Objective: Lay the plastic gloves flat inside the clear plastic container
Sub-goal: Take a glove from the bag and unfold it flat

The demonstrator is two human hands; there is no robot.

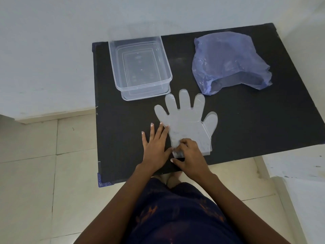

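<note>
Peeling a single sheet off the gloves (186, 124) looks like the step in hand, and it goes best if the left hand (154, 147) presses flat beside the cuff while only the top layer is lifted. That hand lies spread, fingers straight, touching the stack's left edge. The right hand (190, 155) pinches the cuff corner with curled fingers. The stack lies flat on the black table (246, 120), near its front edge, just beside the empty container (167, 62). Its long axis runs cuff-to-fingertips, fingers pointing away from the person, thumb toward the right. A blue bag (228, 59) sits behind.
</note>
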